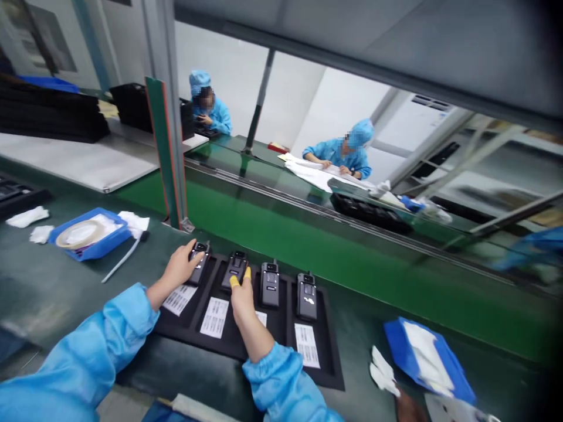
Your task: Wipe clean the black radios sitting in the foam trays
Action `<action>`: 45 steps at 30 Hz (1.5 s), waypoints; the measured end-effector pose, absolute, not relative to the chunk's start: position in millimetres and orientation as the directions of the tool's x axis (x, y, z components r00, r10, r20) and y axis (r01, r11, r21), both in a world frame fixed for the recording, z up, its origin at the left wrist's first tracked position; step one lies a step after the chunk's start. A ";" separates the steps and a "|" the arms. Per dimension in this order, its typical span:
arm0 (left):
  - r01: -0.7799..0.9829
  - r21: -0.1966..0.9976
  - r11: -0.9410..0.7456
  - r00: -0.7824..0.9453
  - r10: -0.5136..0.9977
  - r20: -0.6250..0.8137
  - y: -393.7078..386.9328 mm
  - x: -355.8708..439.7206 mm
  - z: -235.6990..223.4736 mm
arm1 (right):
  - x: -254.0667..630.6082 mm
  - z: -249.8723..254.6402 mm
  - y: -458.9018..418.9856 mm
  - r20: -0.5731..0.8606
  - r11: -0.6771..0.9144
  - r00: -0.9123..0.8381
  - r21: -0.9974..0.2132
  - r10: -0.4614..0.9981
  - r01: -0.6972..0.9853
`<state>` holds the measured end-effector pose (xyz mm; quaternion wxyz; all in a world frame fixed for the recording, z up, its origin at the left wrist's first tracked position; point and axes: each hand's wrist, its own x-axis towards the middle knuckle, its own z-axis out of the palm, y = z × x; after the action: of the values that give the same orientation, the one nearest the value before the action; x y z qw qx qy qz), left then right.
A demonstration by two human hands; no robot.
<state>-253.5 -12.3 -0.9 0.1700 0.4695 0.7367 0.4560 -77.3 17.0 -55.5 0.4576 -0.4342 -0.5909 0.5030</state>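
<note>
A black foam tray (332,360) lies on the green bench, with several black handheld devices with antenna stubs set side by side in its slots. My left hand (179,268) is closed around the leftmost device (203,265), fingers over its far side. Yellow covers sit on two fingertips of my right hand (244,302), which grips the lower end of the second device (231,271). Apart from both hands are a third device (270,286) and the rightmost device (307,298). White label sheets (214,317) lie below the devices; my right hand partly hides one.
A blue bin (99,252) with a tape roll stands at left, a white-handled brush (125,258) beside it. At right are another blue bin (461,369) and crumpled white cloth (382,369). A metal post (165,117) rises behind the tray. Two co-workers sit beyond the green partition.
</note>
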 end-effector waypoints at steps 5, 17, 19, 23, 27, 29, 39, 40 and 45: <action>0.703 0.709 0.058 -0.397 0.859 0.323 -17.6 -236.2 14.4 | -52.5 -36.7 4.8 0.072 0.092 -0.135 -0.985 0.988 0.148; 0.745 0.546 -0.383 0.230 0.916 0.328 -70.3 -122.8 -29.8 | 157.2 -46.8 -21.5 0.347 0.250 0.169 -0.870 0.922 0.425; 0.749 0.527 -0.401 0.253 0.909 0.332 -67.4 -115.0 -27.0 | 174.5 -56.0 -32.2 0.338 0.221 0.197 -0.865 0.920 0.450; 0.772 0.528 -0.354 0.225 0.929 0.295 -60.6 -115.5 -21.8 | 182.9 -64.5 -55.5 0.306 0.182 0.178 -0.847 0.935 0.499; 0.817 0.498 -0.293 0.205 0.953 0.224 -62.4 -127.1 -27.6 | 179.7 -63.9 -75.0 0.290 0.187 0.125 -0.834 0.949 0.520; 0.836 0.482 -0.263 0.178 0.960 0.214 -65.8 -131.9 -31.9 | 180.0 -62.4 -83.2 0.290 0.203 0.090 -0.830 0.953 0.520; 0.816 0.516 -0.261 0.068 0.929 0.363 -62.2 -90.9 -2.0 | 285.2 -66.8 -45.3 0.332 0.083 0.334 -0.807 0.882 0.584; 0.802 0.538 -0.259 0.070 0.935 0.347 -57.7 -80.5 2.9 | 295.2 -69.2 -38.6 0.336 0.067 0.347 -0.795 0.876 0.603; 0.747 0.615 -0.252 0.147 0.965 0.217 -29.0 -27.6 12.2 | 309.0 -77.4 -26.1 0.365 0.046 0.325 -0.723 0.872 0.689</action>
<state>-27.6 -29.0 12.2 0.1850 0.7343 0.5830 0.2945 309.0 -26.1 -77.4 0.4430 -0.6829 -0.5716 0.1035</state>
